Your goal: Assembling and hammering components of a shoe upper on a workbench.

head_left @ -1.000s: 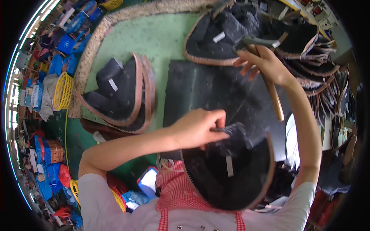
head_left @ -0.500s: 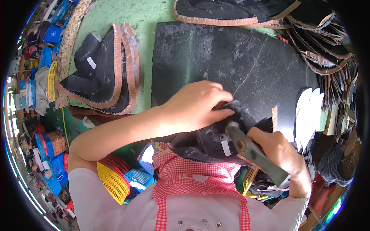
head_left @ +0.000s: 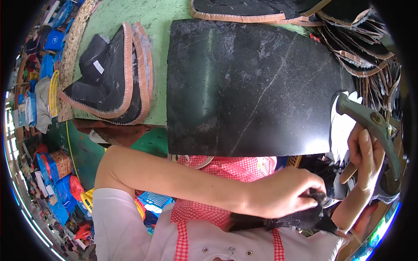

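Observation:
My left hand (head_left: 287, 191) reaches across my body to the lower right. Its fingers are closed on a dark shoe upper (head_left: 300, 220), bunched up against my chest, so much of its shape is hidden. On the right side, my right hand (head_left: 366, 152) holds up a metal hammer (head_left: 372, 119) by its short handle. The hammer's head lies across the view beside white insole-shaped pieces (head_left: 342, 128). A dark slab (head_left: 248, 91) with scratches and pale streaks covers the middle of the green bench.
At the left of the green bench (head_left: 159, 56) lie black shoe uppers (head_left: 106, 93) with tan stitched edges. More stitched uppers (head_left: 244, 12) are spread along the far side and stacked (head_left: 370, 61) at the right. A yellow basket (head_left: 54, 93) stands beyond the bench's left edge.
The shoe upper has left the slab's near edge and moved right and toward my body with my left hand. My right hand has lifted the hammer up and to the right.

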Motion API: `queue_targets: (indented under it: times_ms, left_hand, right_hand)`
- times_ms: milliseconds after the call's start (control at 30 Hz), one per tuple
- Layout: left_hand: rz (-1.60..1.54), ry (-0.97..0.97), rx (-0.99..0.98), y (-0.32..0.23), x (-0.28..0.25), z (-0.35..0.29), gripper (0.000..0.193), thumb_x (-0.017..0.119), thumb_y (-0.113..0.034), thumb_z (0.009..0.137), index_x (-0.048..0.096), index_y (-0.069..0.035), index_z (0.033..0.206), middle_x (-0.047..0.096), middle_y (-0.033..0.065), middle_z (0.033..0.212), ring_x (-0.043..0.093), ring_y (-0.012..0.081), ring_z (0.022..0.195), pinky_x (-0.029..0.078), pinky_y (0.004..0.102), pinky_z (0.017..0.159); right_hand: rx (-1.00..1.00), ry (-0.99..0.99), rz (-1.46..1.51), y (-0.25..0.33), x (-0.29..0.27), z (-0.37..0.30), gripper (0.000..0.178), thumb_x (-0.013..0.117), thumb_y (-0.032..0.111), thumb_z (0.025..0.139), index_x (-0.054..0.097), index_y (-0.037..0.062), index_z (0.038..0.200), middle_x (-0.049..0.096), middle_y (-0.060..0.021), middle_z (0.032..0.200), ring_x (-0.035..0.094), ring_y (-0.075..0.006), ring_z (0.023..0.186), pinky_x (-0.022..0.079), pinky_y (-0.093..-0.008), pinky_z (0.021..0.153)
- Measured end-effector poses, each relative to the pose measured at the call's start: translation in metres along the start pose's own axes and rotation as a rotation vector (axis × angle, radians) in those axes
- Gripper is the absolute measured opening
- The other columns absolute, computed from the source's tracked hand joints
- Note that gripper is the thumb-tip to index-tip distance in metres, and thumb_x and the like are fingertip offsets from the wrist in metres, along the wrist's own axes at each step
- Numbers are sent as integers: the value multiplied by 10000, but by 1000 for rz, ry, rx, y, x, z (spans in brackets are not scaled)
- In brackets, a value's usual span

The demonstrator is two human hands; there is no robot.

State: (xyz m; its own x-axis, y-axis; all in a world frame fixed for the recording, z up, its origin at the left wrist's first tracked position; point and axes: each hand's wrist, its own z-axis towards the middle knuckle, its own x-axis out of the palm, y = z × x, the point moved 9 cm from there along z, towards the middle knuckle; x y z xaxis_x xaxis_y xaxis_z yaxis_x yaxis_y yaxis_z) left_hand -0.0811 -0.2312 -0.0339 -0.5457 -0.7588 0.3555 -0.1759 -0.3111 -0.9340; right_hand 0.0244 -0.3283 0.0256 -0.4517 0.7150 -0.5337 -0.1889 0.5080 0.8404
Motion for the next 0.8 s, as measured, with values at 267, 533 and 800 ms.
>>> queue_targets:
  times_ms: [267, 533, 800]
  left_hand:
    - [677, -268, -177, 16, -144, -30, 148, 681, -122, 891, 725, -63, 1019, 725, 79, 904, 687, 188, 799, 527, 309, 730]
    - [1172, -295, 115, -7, -163, -31, 162, 781, -103, 754, 755, -126, 912, 660, 6, 763, 605, 188, 725, 499, 318, 677]
    - [1329, -289, 187, -17, -171, -31, 217, 837, -119, 641, 755, -187, 829, 630, -71, 794, 563, 150, 797, 399, 311, 717]
  right_hand:
    - [228, 180, 195, -14, 57, -12, 396, 751, 250, 841, 632, -58, 1059, 623, -24, 681, 559, -86, 580, 454, -257, 549]
    - [1, 455, -131, -12, 137, 7, 255, 767, 114, 827, 569, 8, 948, 624, -135, 706, 652, -263, 598, 492, -341, 567]
    - [33, 595, -231, -32, 151, 16, 213, 668, 42, 872, 505, -17, 995, 584, -191, 807, 661, -414, 703, 490, -426, 552]
